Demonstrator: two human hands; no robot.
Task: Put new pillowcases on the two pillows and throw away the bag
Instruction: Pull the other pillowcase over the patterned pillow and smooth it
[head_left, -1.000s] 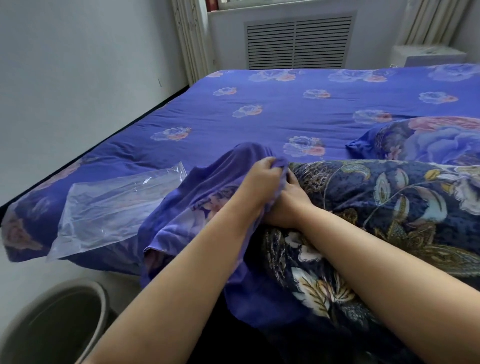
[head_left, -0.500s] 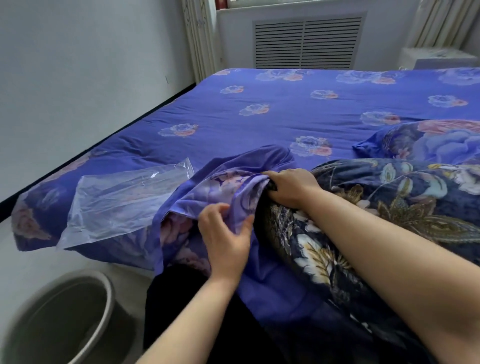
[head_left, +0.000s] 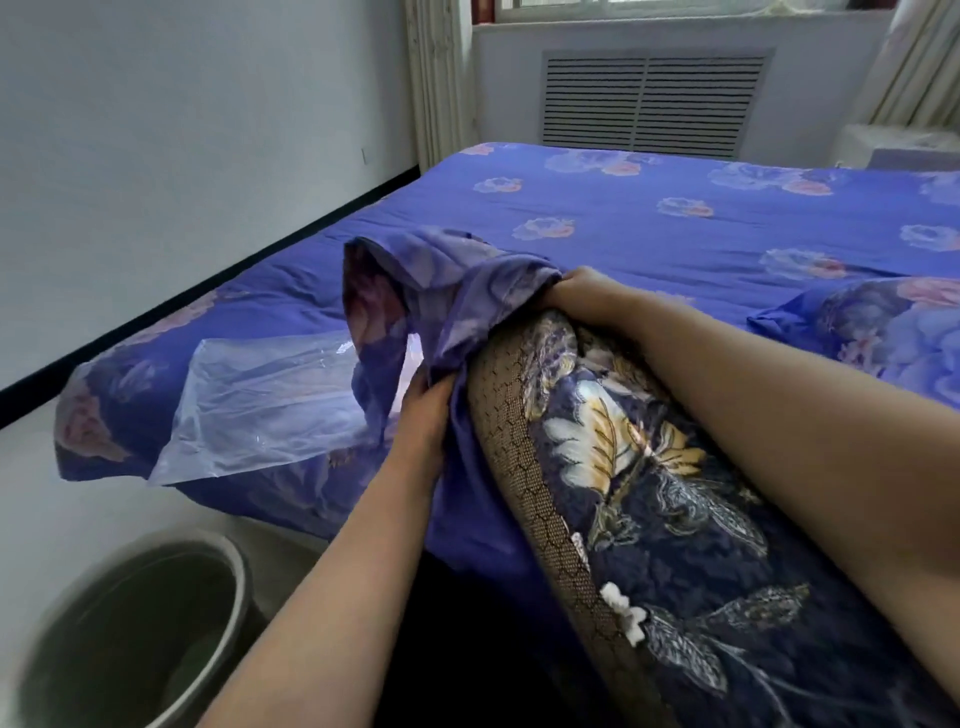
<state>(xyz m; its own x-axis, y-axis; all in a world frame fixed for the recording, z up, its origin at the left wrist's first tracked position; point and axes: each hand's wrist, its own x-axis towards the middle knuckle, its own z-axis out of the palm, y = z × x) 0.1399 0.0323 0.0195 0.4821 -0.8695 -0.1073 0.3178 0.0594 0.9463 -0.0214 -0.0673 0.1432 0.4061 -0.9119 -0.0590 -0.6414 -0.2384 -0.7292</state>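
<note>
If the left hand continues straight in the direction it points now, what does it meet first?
The left hand points up and away, gripping the pillowcase. Going straight on, it would probably push deeper into the hanging pillowcase cloth first; beyond that lies the bed. Depth is hard to judge here.

A bed (head_left: 649, 223) with a blue flowered cover fills the middle of the room. A pale grey wall (head_left: 182, 130) with a dark baseboard (head_left: 208, 296) runs along its left. At the far end, a louvred vent panel (head_left: 649, 101) sits below a window (head_left: 675, 5), flanked by curtains (head_left: 434, 78). Daylight enters there.
</note>
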